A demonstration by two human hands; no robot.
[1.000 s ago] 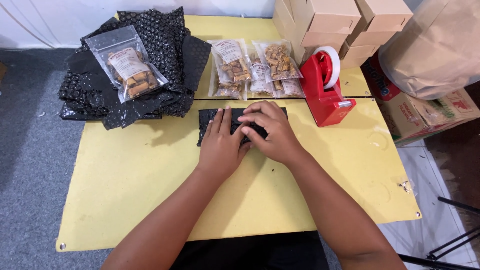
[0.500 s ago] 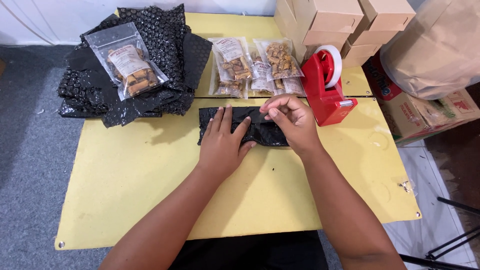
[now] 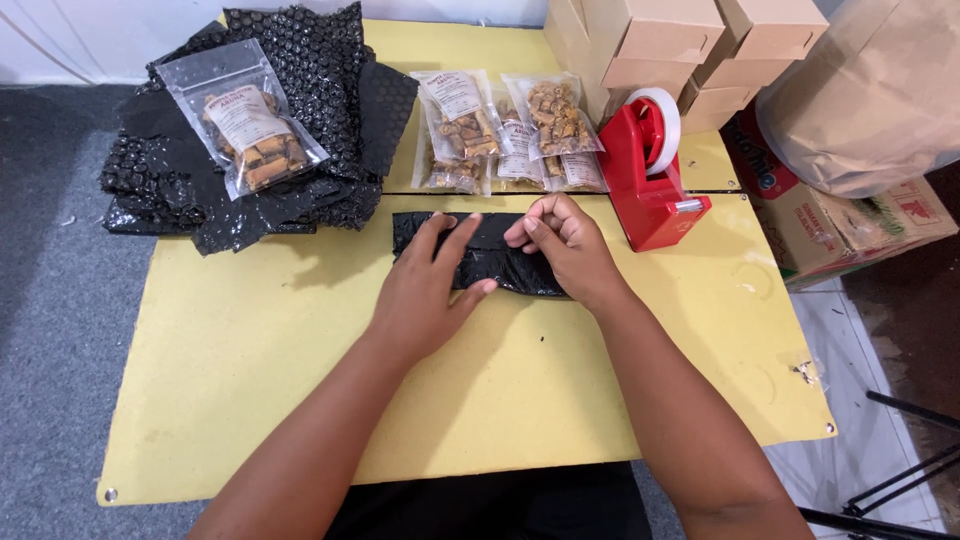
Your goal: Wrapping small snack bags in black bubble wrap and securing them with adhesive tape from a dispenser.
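A flat bundle wrapped in black bubble wrap [image 3: 500, 262] lies on the yellow table [image 3: 250, 380] near its middle. My left hand [image 3: 425, 290] presses flat on the bundle's left part, fingers spread. My right hand [image 3: 562, 245] rests on the bundle's right part with its fingers curled in; whether anything is pinched in them I cannot tell. A red tape dispenser [image 3: 655, 180] with a white roll stands just right of my right hand.
A pile of black bubble wrap [image 3: 330, 110] lies at the back left with a clear snack pouch [image 3: 245, 130] on top. Several more snack pouches [image 3: 505, 130] lie behind the bundle. Cardboard boxes [image 3: 690, 50] and a brown paper bag [image 3: 870, 90] stand at the right.
My right hand has moved from over the bundle's middle to its right part and curled its fingers. The left hand has stayed pressed on the bundle.
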